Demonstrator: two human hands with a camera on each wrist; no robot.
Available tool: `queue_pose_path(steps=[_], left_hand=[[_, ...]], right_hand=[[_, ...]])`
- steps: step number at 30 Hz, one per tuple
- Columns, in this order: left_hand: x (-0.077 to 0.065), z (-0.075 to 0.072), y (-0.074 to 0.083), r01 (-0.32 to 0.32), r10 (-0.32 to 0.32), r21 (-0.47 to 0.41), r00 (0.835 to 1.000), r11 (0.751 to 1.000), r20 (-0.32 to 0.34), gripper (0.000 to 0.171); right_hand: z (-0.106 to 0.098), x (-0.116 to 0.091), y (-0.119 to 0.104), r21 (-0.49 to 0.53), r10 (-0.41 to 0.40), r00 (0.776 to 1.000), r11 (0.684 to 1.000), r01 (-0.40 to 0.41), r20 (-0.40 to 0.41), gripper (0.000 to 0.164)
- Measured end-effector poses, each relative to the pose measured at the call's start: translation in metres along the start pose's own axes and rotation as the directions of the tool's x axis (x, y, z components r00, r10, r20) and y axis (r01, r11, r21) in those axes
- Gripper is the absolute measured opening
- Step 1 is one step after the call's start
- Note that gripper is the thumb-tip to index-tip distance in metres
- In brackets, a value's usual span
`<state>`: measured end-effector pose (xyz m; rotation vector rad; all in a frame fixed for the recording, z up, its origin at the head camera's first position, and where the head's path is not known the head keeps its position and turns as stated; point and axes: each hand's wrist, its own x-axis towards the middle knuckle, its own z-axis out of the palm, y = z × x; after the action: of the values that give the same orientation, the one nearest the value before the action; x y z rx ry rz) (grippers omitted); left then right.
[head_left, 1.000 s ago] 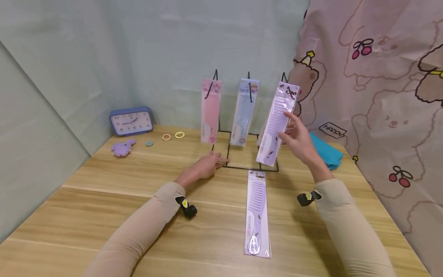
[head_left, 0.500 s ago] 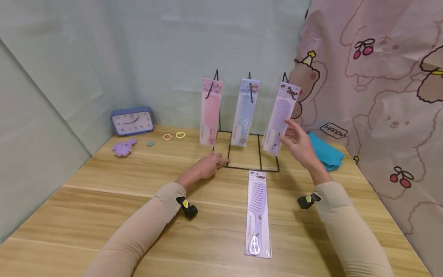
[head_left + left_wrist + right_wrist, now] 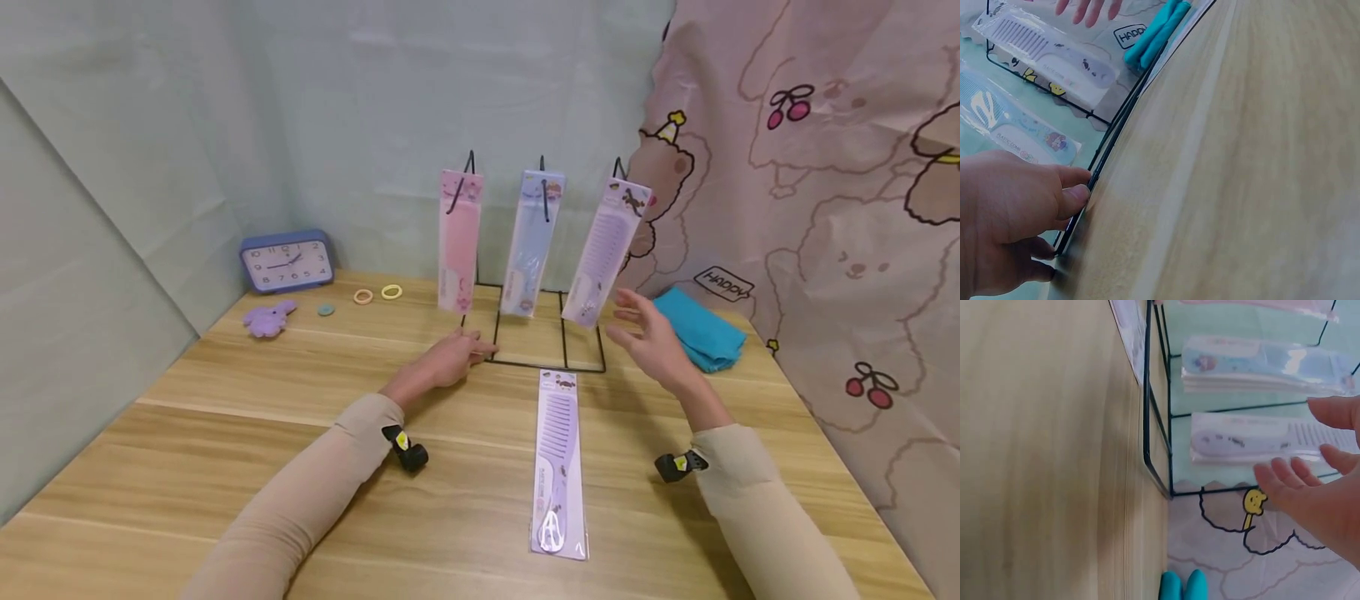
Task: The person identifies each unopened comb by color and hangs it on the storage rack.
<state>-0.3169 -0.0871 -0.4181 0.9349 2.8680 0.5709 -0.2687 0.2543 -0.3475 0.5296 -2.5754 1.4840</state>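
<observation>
A black wire display rack (image 3: 547, 367) stands on the table, with packaged combs on its three hooks. Pink comb packs (image 3: 461, 242) hang at the left and blue comb packs (image 3: 532, 246) in the middle. On the right hook, purple comb packs (image 3: 607, 250) hang at a slant. My left hand (image 3: 446, 358) grips the rack's front left base corner, its fingertips at the wire in the left wrist view. Beside the purple packs, my right hand (image 3: 652, 337) is apart from them, fingers spread and loosely bent. Another purple comb pack (image 3: 557, 467) lies flat before the rack.
A blue clock (image 3: 287, 262) stands at the back left, near a purple plush toy (image 3: 266, 320), a small teal disc (image 3: 325, 310) and two rings, one orange (image 3: 363, 297) and one yellow (image 3: 392, 292). A folded teal cloth (image 3: 701, 329) lies right of the rack.
My right hand has let go of the front purple comb pack and drawn away down and right. That pack has swung back against the others on its hook. My left hand stays put.
</observation>
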Motion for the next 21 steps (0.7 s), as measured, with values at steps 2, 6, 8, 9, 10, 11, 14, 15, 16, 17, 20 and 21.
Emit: queue_pose_path(steps=[2, 6, 8, 9, 10, 11, 14, 15, 16, 17, 20, 21], left_hand=[[0.000, 0.000, 0.000, 0.002, -0.002, -0.006, 1.000, 1.000, -0.001, 0.047], [-0.001, 0.001, 0.000, 0.015, -0.015, -0.019, 1.000, 1.000, -0.001, 0.048], [-0.001, 0.001, 0.000, 0.015, -0.015, -0.013, 1.000, 1.000, 0.001, 0.048], [-0.001, 0.000, 0.000, 0.017, -0.017, -0.011, 1.000, 1.000, 0.002, 0.048], [-0.002, 0.000, 0.000, 0.017, -0.017, -0.010, 1.000, 1.000, 0.003, 0.049], [-0.002, 0.000, 0.001, 0.016, -0.016, -0.007, 1.000, 1.000, 0.003, 0.049], [-0.001, 0.000, 0.001, 0.016, -0.016, -0.006, 1.000, 1.000, 0.001, 0.048], [-0.001, 0.000, 0.001, 0.020, -0.020, -0.009, 1.000, 1.000, 0.000, 0.049], [-0.001, 0.000, 0.001, 0.023, -0.023, -0.011, 1.000, 1.000, -0.002, 0.049], [-0.001, 0.000, 0.001, 0.026, -0.026, -0.013, 1.000, 1.000, -0.003, 0.049], [-0.001, 0.000, 0.002, 0.035, -0.035, -0.021, 0.999, 0.999, -0.006, 0.049], [-0.002, 0.000, 0.003, 0.035, -0.035, -0.025, 0.999, 0.999, -0.005, 0.048]], right_hand=[[0.003, -0.005, -0.001, -0.002, 0.010, 0.999, 1.000, -0.010, 0.040, 0.070], [0.010, -0.012, -0.008, -0.040, 0.017, 0.992, 0.999, -0.012, 0.125, 0.076], [0.015, -0.015, -0.012, -0.082, 0.025, 0.986, 0.997, -0.011, 0.166, 0.079], [0.017, -0.016, -0.015, -0.105, 0.031, 0.983, 0.994, -0.011, 0.184, 0.080], [0.019, -0.017, -0.017, -0.135, 0.043, 0.979, 0.991, -0.015, 0.200, 0.081], [0.021, -0.018, -0.019, -0.165, 0.055, 0.974, 0.986, -0.018, 0.218, 0.082], [0.027, -0.021, -0.025, -0.263, 0.120, 0.956, 0.964, -0.047, 0.267, 0.084], [0.029, -0.022, -0.026, -0.284, 0.153, 0.946, 0.956, -0.069, 0.286, 0.086], [0.032, -0.022, -0.027, -0.309, 0.182, 0.936, 0.947, -0.085, 0.302, 0.088], [0.034, -0.023, -0.028, -0.327, 0.213, 0.924, 0.939, -0.104, 0.317, 0.090], [0.043, -0.025, -0.029, -0.373, 0.306, 0.887, 0.912, -0.169, 0.347, 0.101], [0.046, -0.026, -0.029, -0.394, 0.324, 0.878, 0.902, -0.175, 0.352, 0.104]])
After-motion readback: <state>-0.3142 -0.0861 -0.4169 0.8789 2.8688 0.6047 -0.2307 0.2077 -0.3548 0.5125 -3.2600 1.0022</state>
